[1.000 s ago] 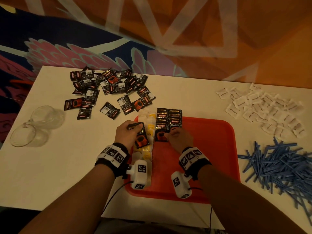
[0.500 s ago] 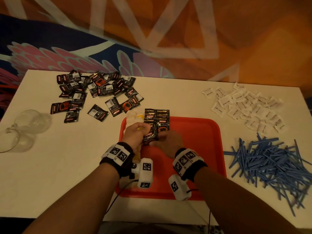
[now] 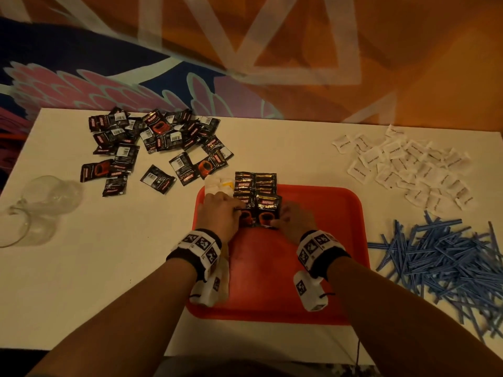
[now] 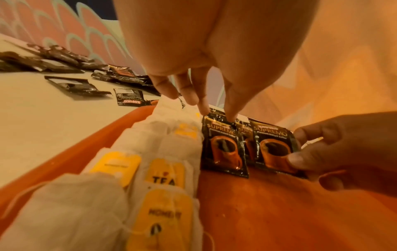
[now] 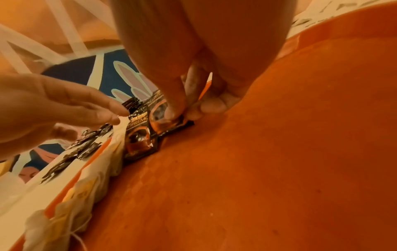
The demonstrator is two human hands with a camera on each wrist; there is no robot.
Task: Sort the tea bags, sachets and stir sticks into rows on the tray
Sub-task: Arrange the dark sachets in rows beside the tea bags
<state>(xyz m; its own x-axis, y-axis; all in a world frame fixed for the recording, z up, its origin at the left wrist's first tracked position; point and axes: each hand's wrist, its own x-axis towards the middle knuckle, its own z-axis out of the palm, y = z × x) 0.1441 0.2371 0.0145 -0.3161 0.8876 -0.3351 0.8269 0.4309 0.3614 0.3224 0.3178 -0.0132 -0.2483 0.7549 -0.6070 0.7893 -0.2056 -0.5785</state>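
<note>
Two sachets (image 4: 223, 149) front their rows on the tray (image 3: 313, 268). Right hand (image 3: 295, 223) pinches the right one (image 4: 273, 149); left hand (image 3: 217, 213), fingers straight, presses the other. Tea bags (image 4: 150, 169) lie under the left wrist, too overlapped to count.

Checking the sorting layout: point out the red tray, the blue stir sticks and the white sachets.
red tray (image 3: 313, 281), head view, bare floor.
blue stir sticks (image 3: 446, 262), head view, middle of the pile.
white sachets (image 3: 408, 170), head view, middle of the heap.
</note>
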